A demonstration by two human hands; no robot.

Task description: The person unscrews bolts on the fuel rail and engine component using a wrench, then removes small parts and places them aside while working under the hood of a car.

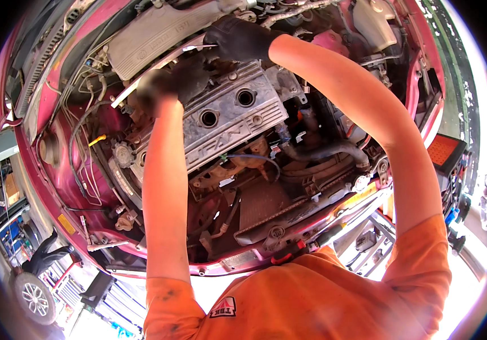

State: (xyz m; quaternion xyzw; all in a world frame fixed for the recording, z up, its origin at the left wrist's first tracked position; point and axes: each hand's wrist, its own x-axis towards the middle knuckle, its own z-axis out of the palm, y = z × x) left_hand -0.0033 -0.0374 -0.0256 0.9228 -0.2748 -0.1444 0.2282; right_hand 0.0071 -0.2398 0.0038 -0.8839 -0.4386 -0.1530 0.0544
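A long, pale metal rail (141, 85) runs slantwise between the intake cover and the engine's valve cover (229, 119). My right hand (237, 39), in a black glove, is closed at the rail's upper right end, with its fingertips curled out of sight. My left hand (178, 82), also black-gloved, lies over the far left part of the valve cover, just beside the rail. Blur and dark shade hide its fingers, so its grip does not show. Two round openings in the valve cover are visible to the right of my left forearm.
The grey intake cover (164, 37) lies beyond the rail. A thick black hose (334, 150) curves at the right. Near the front edge is a red-and-black tool (291, 252). Beyond the car, a black-gloved hand (48, 255) shows above a wheel (35, 298) at lower left.
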